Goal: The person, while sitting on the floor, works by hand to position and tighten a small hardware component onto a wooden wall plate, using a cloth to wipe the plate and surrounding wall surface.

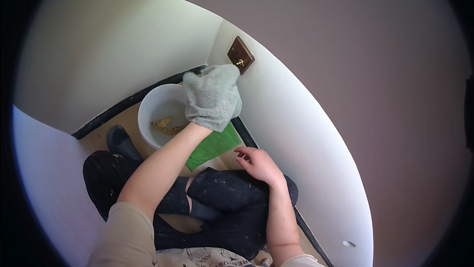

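Observation:
A grey, fuzzy cloth mitt (212, 94) covers my left hand (212, 99) down to the wrist, so its fingers are hidden. That hand is raised at the wall, just below a brown wall plate (240, 55) with a small brass toggle. Whether the mitt touches the plate, I cannot tell. Under my left forearm stands a white bucket (144, 119), partly hidden by the mitt. Something yellow-brown and crumpled (168, 126) lies inside it. My right hand (260, 165) hovers or rests by my knee, fingers loosely bent and apart, with nothing in it.
A green cloth or sheet (216, 147) lies on the floor beside the bucket. Pale walls (133, 45) meet in the corner, edged by a dark skirting strip (123, 104). My bent legs in dark trousers (227, 188) and a dark boot (121, 142) surround the near side.

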A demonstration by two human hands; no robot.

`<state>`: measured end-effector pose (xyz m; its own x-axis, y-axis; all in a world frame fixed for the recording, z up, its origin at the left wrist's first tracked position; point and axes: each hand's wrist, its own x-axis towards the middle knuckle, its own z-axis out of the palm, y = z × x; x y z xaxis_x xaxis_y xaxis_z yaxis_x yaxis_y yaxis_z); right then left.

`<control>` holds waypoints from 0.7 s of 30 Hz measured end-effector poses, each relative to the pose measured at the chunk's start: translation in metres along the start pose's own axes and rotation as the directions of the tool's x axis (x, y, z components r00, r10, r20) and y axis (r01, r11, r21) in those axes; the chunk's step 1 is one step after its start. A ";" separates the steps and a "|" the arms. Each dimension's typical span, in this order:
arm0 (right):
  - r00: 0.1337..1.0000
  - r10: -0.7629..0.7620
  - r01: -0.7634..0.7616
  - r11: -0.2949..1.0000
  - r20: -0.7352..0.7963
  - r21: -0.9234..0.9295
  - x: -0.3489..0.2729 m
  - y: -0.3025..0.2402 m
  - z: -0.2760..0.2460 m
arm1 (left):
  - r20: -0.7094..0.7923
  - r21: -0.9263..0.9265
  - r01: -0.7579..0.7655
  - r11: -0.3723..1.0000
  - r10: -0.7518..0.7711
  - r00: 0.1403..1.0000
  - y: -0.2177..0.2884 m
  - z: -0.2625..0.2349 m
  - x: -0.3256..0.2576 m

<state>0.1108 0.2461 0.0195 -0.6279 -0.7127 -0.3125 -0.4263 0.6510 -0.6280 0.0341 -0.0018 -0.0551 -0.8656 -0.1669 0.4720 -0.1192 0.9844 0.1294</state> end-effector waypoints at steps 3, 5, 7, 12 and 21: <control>1.000 -0.002 0.002 1.000 0.008 -0.008 0.001 0.007 0.002 | 0.102 -0.210 0.240 0.948 -0.223 0.970 0.005 0.006 -0.003; 1.000 0.017 -0.017 0.999 0.000 -0.040 -0.005 0.017 -0.001 | -0.042 -0.345 0.331 0.879 -0.367 0.929 0.034 -0.017 0.014; 1.000 0.029 -0.029 0.999 0.008 -0.027 -0.005 0.016 0.001 | 0.037 -0.446 0.406 0.798 -0.436 0.899 0.044 -0.021 0.029; 0.999 0.010 -0.007 0.999 0.050 -0.045 0.009 -0.005 0.008 | -0.048 -0.712 0.261 0.652 -0.416 0.908 0.048 0.111 0.007; 0.996 0.019 -0.016 0.999 0.089 -0.037 0.008 0.005 -0.002 | 0.082 -0.496 0.588 0.639 -0.640 0.764 0.041 -0.009 0.052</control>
<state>0.1022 0.2443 0.0155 -0.5756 -0.7205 -0.3868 -0.4399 0.6716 -0.5963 -0.0112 0.0297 -0.0179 -0.6250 -0.7528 0.2067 -0.3438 0.5031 0.7929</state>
